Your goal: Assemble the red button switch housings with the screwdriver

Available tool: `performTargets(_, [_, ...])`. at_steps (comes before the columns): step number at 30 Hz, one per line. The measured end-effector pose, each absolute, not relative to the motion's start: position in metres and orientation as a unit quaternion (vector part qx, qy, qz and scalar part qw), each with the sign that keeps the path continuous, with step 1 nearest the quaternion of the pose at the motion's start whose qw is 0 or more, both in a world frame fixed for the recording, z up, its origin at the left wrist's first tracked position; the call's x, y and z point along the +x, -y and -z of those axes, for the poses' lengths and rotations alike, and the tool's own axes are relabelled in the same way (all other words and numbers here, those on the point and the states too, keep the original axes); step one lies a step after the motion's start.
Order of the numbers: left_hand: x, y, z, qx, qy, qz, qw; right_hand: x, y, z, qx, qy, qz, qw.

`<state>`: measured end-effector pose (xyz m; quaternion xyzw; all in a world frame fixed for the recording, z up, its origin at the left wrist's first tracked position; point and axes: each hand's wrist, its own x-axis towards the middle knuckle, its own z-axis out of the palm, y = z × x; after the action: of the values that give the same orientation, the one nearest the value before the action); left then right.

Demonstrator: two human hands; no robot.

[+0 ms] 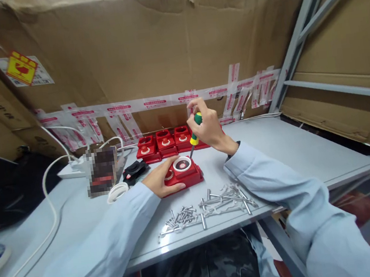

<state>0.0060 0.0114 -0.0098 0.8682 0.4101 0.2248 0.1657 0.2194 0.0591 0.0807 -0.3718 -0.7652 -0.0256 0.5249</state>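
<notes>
My left hand (163,178) is closed around the left side of a red box-shaped housing (192,178), keeping it on the table. On top of the housing sits a white ring (182,164) with a dark, patterned centre. A screwdriver (194,140) with a green and yellow handle is gripped in my right hand (209,128). It stands tilted, its tip down at the housing's back right corner beside the ring; whether a screw is under it cannot be seen. Several similar red housings (165,143) stand in a row behind, partly hidden by my right hand.
Near the front edge lie loose screws (183,217) and a pile of metal rods (227,200). To the left are a power strip (69,171) with white cables, a blurred-out dark object (102,172), a black pouch-like item (135,171) and a white coil (117,192). Cardboard (159,46) walls the back.
</notes>
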Motion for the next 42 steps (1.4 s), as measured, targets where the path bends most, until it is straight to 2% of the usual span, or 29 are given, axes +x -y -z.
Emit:
performTargets(9, [0.007, -0.012, 0.01, 0.865, -0.405, -0.239, 0.176, 0.217, -0.066, -0.076, -0.398, 0.765, 0.046, 0.504])
performTargets(21, [0.008, -0.011, 0.01, 0.86, -0.405, -0.246, 0.19, 0.195, -0.057, -0.089, -0.513, 0.753, 0.138, 0.388])
performTargets(33, [0.007, -0.013, 0.012, 0.862, -0.4, -0.253, 0.18, 0.199, -0.055, -0.099, -0.531, 0.759, 0.126, 0.355])
performTargets(42, [0.006, -0.014, 0.013, 0.862, -0.399, -0.254, 0.181, 0.198, -0.045, -0.091, -0.461, 0.789, 0.125, 0.387])
